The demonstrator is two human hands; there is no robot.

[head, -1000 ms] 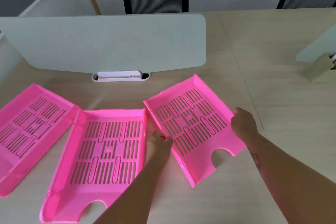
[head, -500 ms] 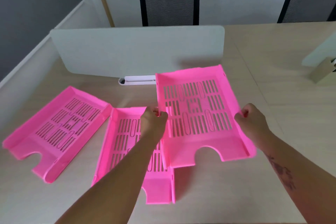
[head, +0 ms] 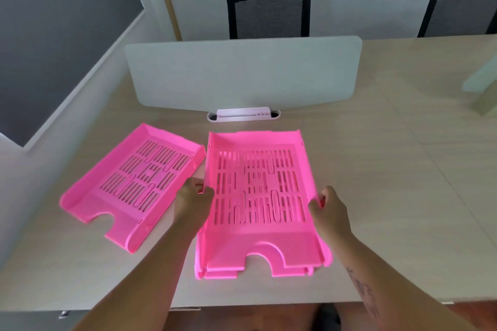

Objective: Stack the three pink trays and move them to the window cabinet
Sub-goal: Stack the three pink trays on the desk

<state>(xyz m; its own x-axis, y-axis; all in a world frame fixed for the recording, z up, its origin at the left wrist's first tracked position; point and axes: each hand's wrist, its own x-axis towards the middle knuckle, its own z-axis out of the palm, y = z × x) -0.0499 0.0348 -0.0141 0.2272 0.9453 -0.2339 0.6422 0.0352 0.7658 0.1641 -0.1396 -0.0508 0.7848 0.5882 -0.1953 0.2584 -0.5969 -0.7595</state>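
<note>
A slotted pink tray (head: pixel 259 236) sits right on top of a second pink tray (head: pixel 200 266), whose rim shows only along the left and front edges. My left hand (head: pixel 192 203) grips the top tray's left wall and my right hand (head: pixel 329 208) grips its right wall. The third pink tray (head: pixel 115 196) lies alone on the desk to the left, turned at an angle, nearly touching my left hand.
A white divider panel (head: pixel 242 72) stands across the beige desk (head: pixel 390 183) behind the trays, with a white cable port (head: pixel 243 115) at its foot. Two black mesh chairs (head: pixel 269 13) stand beyond. The desk's front edge runs just below the stacked trays.
The tray in both hands has moved left and down onto the middle tray and now lines up with it. The view has shifted left. The left tray has not moved.
</note>
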